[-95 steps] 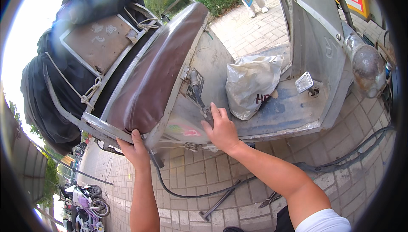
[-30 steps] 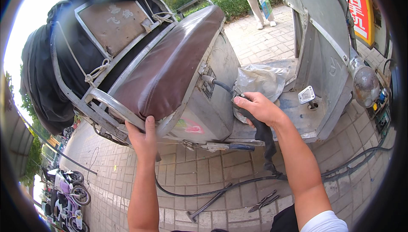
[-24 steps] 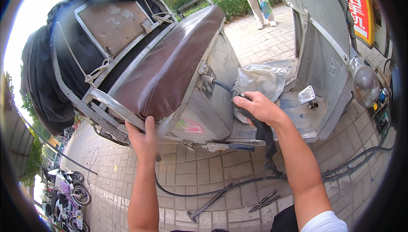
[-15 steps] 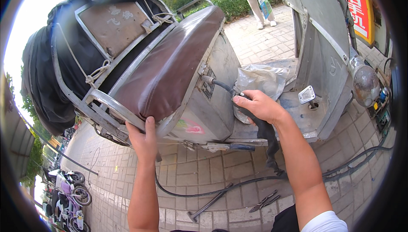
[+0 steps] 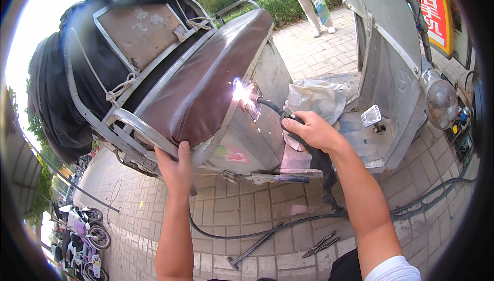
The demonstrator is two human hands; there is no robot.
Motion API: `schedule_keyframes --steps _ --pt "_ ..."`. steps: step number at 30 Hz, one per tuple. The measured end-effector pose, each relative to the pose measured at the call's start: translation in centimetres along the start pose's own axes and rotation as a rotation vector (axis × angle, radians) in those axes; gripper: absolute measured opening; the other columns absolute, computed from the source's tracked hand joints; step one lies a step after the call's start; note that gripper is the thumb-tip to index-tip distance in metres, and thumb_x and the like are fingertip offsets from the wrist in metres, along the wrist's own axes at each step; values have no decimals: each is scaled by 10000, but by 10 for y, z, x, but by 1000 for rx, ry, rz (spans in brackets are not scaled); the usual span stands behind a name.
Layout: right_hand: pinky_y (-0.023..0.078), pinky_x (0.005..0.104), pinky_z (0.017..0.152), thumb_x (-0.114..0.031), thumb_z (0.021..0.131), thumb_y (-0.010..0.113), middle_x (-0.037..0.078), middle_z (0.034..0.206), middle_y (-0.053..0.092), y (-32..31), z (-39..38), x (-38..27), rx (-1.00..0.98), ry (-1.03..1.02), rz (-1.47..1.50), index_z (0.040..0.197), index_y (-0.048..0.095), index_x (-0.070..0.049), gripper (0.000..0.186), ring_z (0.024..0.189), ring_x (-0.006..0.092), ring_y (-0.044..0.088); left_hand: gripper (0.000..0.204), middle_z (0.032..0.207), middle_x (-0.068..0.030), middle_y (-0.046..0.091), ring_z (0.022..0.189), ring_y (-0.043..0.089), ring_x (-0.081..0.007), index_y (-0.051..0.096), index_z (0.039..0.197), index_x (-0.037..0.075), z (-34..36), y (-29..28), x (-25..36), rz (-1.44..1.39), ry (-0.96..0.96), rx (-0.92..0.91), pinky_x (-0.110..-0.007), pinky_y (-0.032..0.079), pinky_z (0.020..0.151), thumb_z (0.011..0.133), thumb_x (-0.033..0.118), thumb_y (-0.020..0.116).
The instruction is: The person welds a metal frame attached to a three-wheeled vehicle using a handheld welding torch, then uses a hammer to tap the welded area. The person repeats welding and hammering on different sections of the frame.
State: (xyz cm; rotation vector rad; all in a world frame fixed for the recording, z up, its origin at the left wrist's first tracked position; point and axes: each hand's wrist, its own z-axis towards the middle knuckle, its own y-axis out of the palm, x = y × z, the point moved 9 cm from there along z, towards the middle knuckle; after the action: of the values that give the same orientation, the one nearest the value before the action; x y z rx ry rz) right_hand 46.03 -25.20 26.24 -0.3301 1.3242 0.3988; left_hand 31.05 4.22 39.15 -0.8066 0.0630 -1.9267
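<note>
My right hand (image 5: 314, 130) is closed around a welding torch (image 5: 270, 105), whose curved neck points left. Its tip meets the grey sheet-metal box (image 5: 257, 142) just under the edge of the brown padded seat (image 5: 206, 75). A bright white-violet arc (image 5: 241, 93) with flying sparks hides the exact contact spot. My left hand (image 5: 175, 170) grips the metal rail (image 5: 141, 126) at the seat's near corner, thumb up against the seat; its other fingers are partly hidden. A black sleeved cable (image 5: 324, 175) hangs from the torch below my right hand.
On the brick paving lie a hammer (image 5: 254, 247), pliers (image 5: 320, 245) and a long black cable (image 5: 278, 230). A pale plastic bag (image 5: 316, 98) rests on the vehicle's footwell, near a pedal (image 5: 371, 115). A person (image 5: 306, 0) stands beyond; parked scooters (image 5: 80, 242) are at lower left.
A bright arc and sparks have appeared at the torch tip, lighting the metal around it pinkish. Both hands stay in nearly the same places.
</note>
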Motion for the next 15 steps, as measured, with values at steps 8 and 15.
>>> schedule_keyframes --steps 8,15 --pt "417 280 427 -354 1002 615 14 691 547 4 -5 3 9 81 49 944 610 7 365 489 109 523 537 1115 -172 611 1010 578 -257 490 1267 -50 0 -1 5 2 28 6 -369 464 916 936 311 710" --pt "423 283 433 -357 1001 614 18 677 544 5 -5 1 39 59 36 937 608 17 379 492 110 529 546 1136 -188 612 1032 583 -271 487 1272 -56 0 -1 3 3 9 1 -377 463 929 935 312 708"
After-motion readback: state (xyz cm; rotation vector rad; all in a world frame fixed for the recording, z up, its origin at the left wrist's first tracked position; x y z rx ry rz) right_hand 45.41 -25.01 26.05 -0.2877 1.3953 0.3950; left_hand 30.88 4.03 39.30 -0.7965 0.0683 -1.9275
